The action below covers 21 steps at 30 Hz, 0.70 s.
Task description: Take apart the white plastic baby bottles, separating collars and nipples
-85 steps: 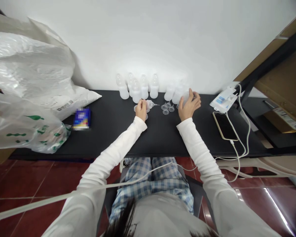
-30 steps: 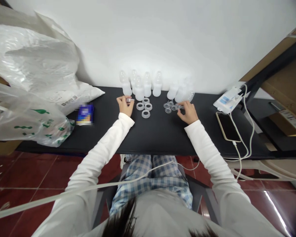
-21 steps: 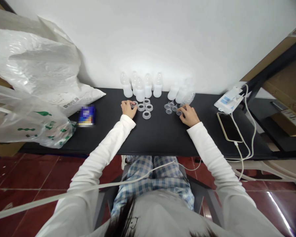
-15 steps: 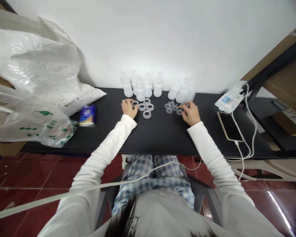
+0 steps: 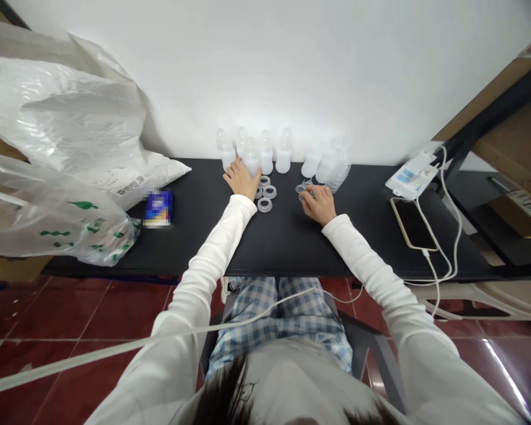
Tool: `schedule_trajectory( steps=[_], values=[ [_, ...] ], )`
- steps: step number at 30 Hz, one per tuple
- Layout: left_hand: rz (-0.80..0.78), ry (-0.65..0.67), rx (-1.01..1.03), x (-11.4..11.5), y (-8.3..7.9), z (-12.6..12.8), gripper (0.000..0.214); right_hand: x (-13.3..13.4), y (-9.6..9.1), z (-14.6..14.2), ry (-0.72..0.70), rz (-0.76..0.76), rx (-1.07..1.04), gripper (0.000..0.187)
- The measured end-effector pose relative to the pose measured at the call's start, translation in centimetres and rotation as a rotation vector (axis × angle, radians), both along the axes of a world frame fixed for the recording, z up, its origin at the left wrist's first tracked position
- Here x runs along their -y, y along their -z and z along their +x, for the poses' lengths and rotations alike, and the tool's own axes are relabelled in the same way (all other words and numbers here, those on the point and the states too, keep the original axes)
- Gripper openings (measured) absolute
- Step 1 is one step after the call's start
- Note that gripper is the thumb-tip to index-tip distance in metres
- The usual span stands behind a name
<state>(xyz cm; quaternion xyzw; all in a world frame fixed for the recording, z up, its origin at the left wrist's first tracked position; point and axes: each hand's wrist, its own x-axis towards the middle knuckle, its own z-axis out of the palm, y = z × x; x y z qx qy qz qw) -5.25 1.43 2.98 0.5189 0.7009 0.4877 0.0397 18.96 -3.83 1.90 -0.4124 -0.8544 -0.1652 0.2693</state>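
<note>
My left hand point(image 5: 242, 178) is over the left end of the translucent screw rings point(image 5: 264, 204), fingers apart, close in front of the capped baby bottles point(image 5: 284, 160). It hides part of the rings and the base of the nearest bottle; whether it touches them I cannot tell. My right hand point(image 5: 319, 203) is curled over the clear silicone nipples point(image 5: 300, 188), its thumb and fingers drawn together. Most of the nipples are hidden beneath it, and what lies between its fingertips I cannot make out. Behind this hand stand several white bottles without caps point(image 5: 310, 165) and a group of clear domed caps point(image 5: 340, 174).
Large plastic bags point(image 5: 84, 124) cover the table's left end, beside a small blue packet point(image 5: 158, 208). On the right lie a charging phone point(image 5: 413, 223), a white box-like device point(image 5: 410, 176) and loose cables point(image 5: 459, 221). A white wall point(image 5: 265, 71) borders the back.
My left hand has moved right and farther back, from the leftmost ring towards the bottles. My right hand has shifted left across the nipples.
</note>
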Motion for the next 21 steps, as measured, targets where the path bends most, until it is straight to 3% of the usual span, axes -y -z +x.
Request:
schedule_trajectory(
  steps=[4,8,13,21],
  values=[
    [0.077,0.083,0.068,-0.1,0.3,-0.5,0.046,-0.8,0.1,-2.3,-0.009,-0.058,-0.086,0.026],
    [0.133,0.219,-0.074,1.6,-0.8,-0.4,0.044,-0.8,0.0,-3.7,0.026,-0.006,-0.255,0.033],
    [0.159,0.382,-0.257,3.5,-0.8,0.9,0.044,-0.2,-0.3,-3.0,0.022,0.027,-0.443,0.045],
    [0.163,0.497,-0.353,3.6,0.5,1.6,0.04,-0.5,0.1,-2.9,0.076,-0.084,-0.581,0.055]
  ],
)
